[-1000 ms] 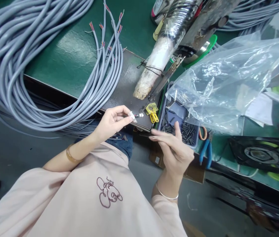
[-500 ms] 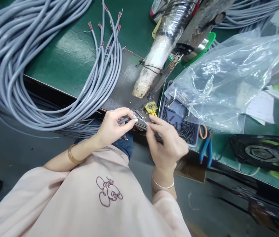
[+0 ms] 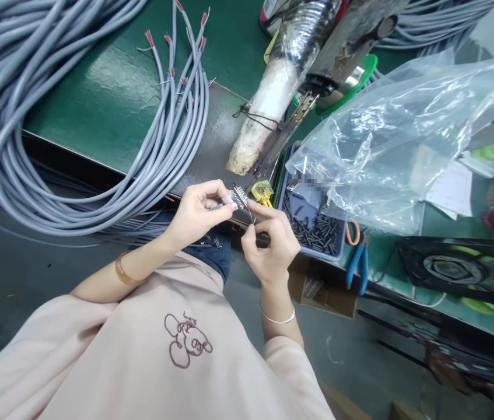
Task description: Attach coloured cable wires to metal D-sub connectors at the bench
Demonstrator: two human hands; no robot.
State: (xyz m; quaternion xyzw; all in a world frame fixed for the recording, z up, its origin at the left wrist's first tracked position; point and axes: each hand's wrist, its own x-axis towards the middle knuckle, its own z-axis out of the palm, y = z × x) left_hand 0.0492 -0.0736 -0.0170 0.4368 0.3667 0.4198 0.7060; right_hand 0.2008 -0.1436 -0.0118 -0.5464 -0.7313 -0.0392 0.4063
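Observation:
My left hand (image 3: 198, 213) pinches a small metal multi-pin connector (image 3: 240, 197) by its wired side, between thumb and fingertips. Small coloured wires show at the connector's pins; my fingers hide most of the cable behind them. Close by on the right, my right hand (image 3: 273, 240) is closed in a pinch on a thin wire (image 3: 252, 216), its index finger reaching up beside the connector. Just beyond the hands lies a yellow piece (image 3: 262, 191). Above them, the tip of a wrapped white tube (image 3: 244, 153) and a slim metal rod (image 3: 284, 137) point down toward the connector.
Coiled grey cables (image 3: 142, 181) with stripped ends fill the left. A blue tray (image 3: 337, 252) of small black parts stands right of my hands, partly under a clear plastic bag (image 3: 369, 146). Blue-handled pliers (image 3: 357, 265) and a black fan (image 3: 461, 269) lie along the bench edge.
My right hand has drawn in lower and to the left, its fingers curling more. The connector in my left hand has turned and shows more plainly. The whole view has shifted slightly.

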